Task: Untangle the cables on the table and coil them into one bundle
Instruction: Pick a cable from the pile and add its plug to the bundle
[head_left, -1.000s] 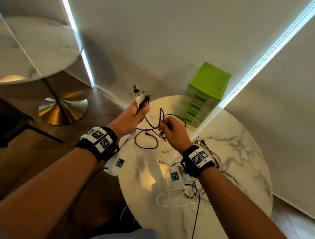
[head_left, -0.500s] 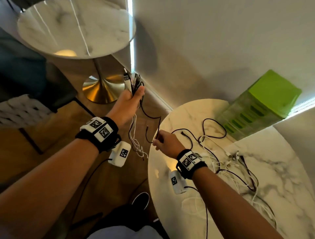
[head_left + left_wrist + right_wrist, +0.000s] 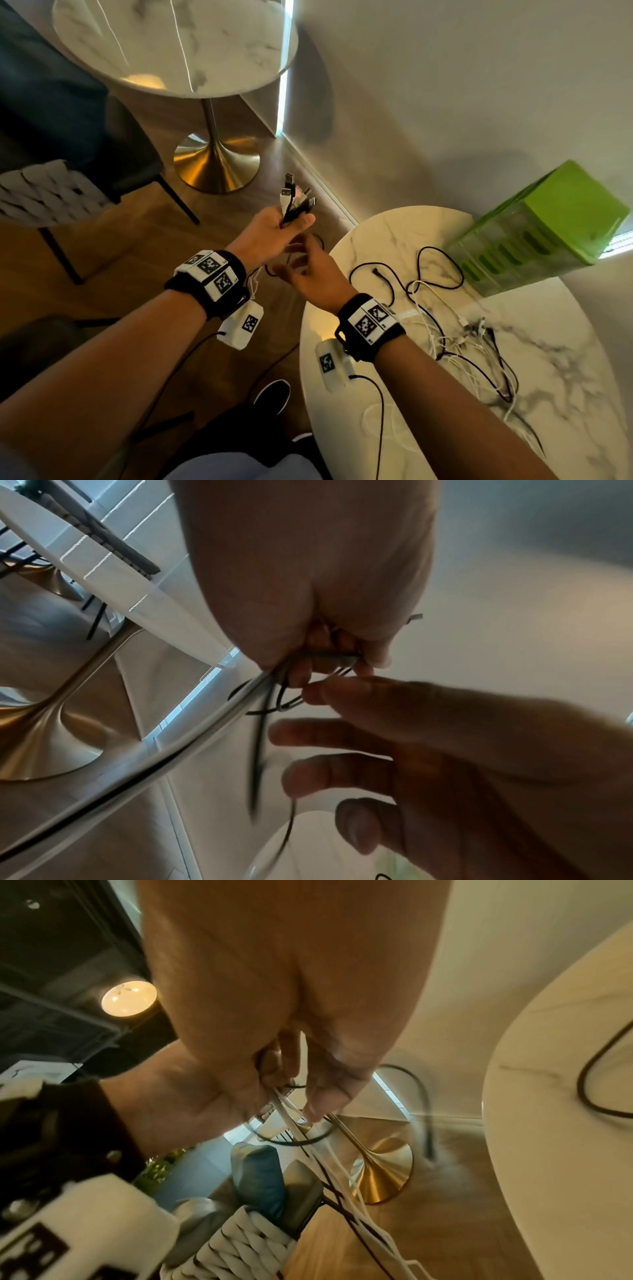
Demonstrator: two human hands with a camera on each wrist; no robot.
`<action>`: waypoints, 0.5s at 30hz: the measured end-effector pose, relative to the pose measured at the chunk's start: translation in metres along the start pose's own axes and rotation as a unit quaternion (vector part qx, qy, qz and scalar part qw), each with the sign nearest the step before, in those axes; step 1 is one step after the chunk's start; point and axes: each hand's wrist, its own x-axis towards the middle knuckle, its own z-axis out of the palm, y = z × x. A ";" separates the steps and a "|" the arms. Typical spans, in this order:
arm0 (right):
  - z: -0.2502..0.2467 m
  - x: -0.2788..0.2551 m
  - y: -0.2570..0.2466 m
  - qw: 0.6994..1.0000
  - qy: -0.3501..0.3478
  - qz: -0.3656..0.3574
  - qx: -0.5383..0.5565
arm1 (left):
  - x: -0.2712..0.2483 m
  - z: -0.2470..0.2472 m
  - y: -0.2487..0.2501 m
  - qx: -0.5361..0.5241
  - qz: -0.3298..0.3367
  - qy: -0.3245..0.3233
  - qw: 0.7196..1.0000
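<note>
My left hand [image 3: 270, 233] is raised over the floor, just left of the marble table [image 3: 394, 233]. It grips a bundle of cable ends [image 3: 294, 202], whose USB plugs stick up above the fist. White and black cables hang down from that fist [image 3: 329, 653]. My right hand [image 3: 308, 274] is right beside it, blurred. Its thumb and forefinger [image 3: 308, 696] pinch a loop of black cable [image 3: 291, 704] while the other fingers are spread. The black cable [image 3: 442, 270] runs on across the table into a loose tangle of white and black cables [image 3: 472, 342].
A green drawer box [image 3: 548, 226] stands at the table's far edge against the wall. A second round marble table [image 3: 171, 44] with a gold foot [image 3: 215, 164] stands to the left. A chair with a woven cushion [image 3: 44, 195] is beside it. My shoe [image 3: 274, 394] is on the wooden floor below.
My right hand has moved left off the table edge, up to my left hand, taking the black cable with it. My left hand still grips the bundle. The view has swung left.
</note>
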 end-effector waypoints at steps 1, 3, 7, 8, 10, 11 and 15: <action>0.002 0.001 -0.002 1.000 0.013 -0.012 -0.025 | -0.001 -0.002 0.002 0.006 0.001 0.004 1.000; 0.006 0.004 -0.001 0.999 0.004 -0.014 -0.047 | -0.002 -0.007 0.003 0.022 0.004 0.013 1.000; 0.021 0.008 -0.001 0.999 -0.023 -0.026 -0.022 | -0.009 -0.014 0.007 0.046 0.018 0.020 0.999; 0.024 0.010 -0.002 0.999 -0.023 -0.037 -0.026 | -0.010 -0.015 0.007 0.050 0.019 0.018 0.998; 0.026 0.013 -0.003 0.997 -0.016 -0.070 -0.037 | -0.011 -0.018 0.007 0.057 0.027 0.030 0.998; 0.026 0.014 -0.004 0.996 0.000 -0.078 -0.036 | -0.010 -0.022 0.007 0.055 0.033 0.045 0.997; 0.009 0.017 -0.009 0.993 0.084 -0.077 0.026 | -0.005 -0.043 0.009 -0.090 0.020 0.118 0.989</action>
